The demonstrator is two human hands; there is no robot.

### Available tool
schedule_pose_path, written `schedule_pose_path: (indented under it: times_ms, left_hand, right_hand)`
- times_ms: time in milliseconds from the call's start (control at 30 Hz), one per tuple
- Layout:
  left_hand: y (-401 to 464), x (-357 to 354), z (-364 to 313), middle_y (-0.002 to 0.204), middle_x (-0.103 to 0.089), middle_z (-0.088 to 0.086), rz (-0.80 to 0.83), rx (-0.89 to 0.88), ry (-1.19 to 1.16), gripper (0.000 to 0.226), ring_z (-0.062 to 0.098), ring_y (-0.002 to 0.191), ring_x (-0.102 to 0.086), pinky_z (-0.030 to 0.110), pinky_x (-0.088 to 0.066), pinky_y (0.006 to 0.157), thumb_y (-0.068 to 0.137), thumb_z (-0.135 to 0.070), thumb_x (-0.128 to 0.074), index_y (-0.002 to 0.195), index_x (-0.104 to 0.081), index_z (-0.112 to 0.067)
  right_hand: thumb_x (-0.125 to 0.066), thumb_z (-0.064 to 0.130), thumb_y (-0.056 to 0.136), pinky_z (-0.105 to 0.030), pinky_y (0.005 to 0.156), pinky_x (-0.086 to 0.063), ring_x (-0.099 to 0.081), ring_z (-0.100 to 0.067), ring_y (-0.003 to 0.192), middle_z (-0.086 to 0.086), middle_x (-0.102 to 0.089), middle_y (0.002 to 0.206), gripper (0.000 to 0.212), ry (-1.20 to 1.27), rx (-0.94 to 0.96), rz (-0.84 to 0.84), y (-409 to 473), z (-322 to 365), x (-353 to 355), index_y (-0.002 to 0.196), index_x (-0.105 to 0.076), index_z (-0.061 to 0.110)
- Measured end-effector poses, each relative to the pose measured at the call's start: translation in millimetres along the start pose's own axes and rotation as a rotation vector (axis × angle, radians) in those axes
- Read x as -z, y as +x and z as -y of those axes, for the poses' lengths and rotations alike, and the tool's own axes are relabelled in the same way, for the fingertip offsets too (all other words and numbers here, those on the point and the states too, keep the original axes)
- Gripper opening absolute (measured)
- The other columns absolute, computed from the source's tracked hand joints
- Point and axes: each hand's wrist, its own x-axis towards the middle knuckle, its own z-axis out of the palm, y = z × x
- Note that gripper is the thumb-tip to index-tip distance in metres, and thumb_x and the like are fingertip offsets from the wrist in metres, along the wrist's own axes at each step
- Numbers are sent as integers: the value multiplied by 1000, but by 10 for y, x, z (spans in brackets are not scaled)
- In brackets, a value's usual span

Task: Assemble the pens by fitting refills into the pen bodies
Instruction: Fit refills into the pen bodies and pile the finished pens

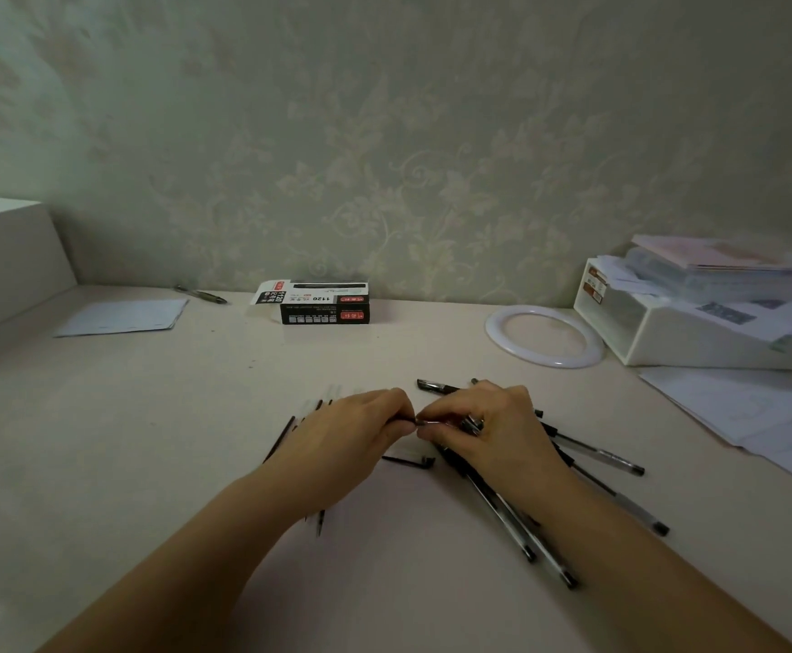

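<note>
- Finished pens (516,520) lie fanned on the table (196,417) under the right wrist, their long axes running from the hands toward the viewer's right.
- The right hand (488,426) pinches a pen body (436,422), held level, its long axis left-right.
- The left hand (361,431) pinches its left end; what it holds there is hidden.
- Loose refills (281,438) lie slantwise just left of the left hand.
- The pen box (323,301) sits far beyond the hands, by the wall.

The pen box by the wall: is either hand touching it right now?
No. The pen box stands at the back by the wall, while the left hand and right hand meet near the table's middle.
</note>
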Motion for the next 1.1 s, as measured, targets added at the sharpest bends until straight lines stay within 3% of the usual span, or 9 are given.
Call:
schedule_pose_path:
  times_ms: [100,200,300,433,600,733,867,1000,1100]
  left_hand:
    - [-2,-29,33,98,-60,-11,-28,-12,19,17,9,83,-54,33,-49,71,100,-38,-39,104,-52,-27]
    - [-4,-33,64,96,-60,-11,-47,-35,14,14,7,82,-55,27,-48,69,99,-39,-39,102,-48,-29]
    - [0,-46,60,97,-60,-13,-54,-60,11,11,5,79,-54,18,-42,66,98,-39,-42,102,-47,-30]
    - [-10,-43,53,92,-58,-12,-37,-81,-9,13,8,76,-52,28,-46,66,99,-36,-41,101,-51,-27]
    - [-7,-16,55,93,-58,-11,-51,-81,-9,15,10,78,-54,34,-48,68,100,-33,-41,102,-53,-25]
    - [-9,-13,45,94,-58,-11,-35,-69,-4,17,9,79,-54,32,-48,69,101,-34,-40,104,-54,-25]
    - [-5,-12,47,93,-57,-12,-29,-53,0,16,8,78,-52,29,-47,69,100,-33,-41,103,-55,-25]
    - [-7,-18,48,92,-56,-13,-46,-54,-3,15,8,78,-52,29,-46,68,100,-33,-42,103,-54,-25]
    - [-2,-22,51,94,-58,-12,-41,-58,-8,16,7,79,-52,28,-47,68,100,-34,-41,104,-54,-26]
  right_hand:
    - [-76,51,74,-42,96,-44,-59,1,91,31,-69,87,25,47,-92,2,-13,-8,7,97,-75,41]
    - [-61,63,80,-36,94,-44,-59,6,87,31,-68,80,31,67,-115,31,-14,-11,8,94,-75,40]
    - [-61,48,89,-19,80,-43,-62,4,78,21,-70,74,21,91,-110,56,-5,-15,12,86,-76,33]
    - [-73,32,84,-4,76,-41,-62,6,83,25,-71,80,6,131,-85,42,-4,-34,33,89,-77,34]
    - [-71,54,78,-8,77,-47,-64,2,85,24,-70,85,24,213,-148,36,-4,-13,23,96,-75,38]
    - [-66,40,89,-9,72,-47,-67,-1,74,14,-73,75,14,262,-170,41,-5,-7,26,82,-76,32]
    - [-74,27,84,-9,76,-48,-65,-1,83,18,-71,84,8,270,-177,64,3,-8,31,89,-74,33]
    - [-74,44,81,-10,81,-49,-65,1,89,20,-72,91,22,256,-186,69,-6,2,14,102,-71,36]
    - [-67,41,88,-6,74,-47,-67,2,79,17,-73,79,11,268,-184,55,-6,4,12,90,-75,33]
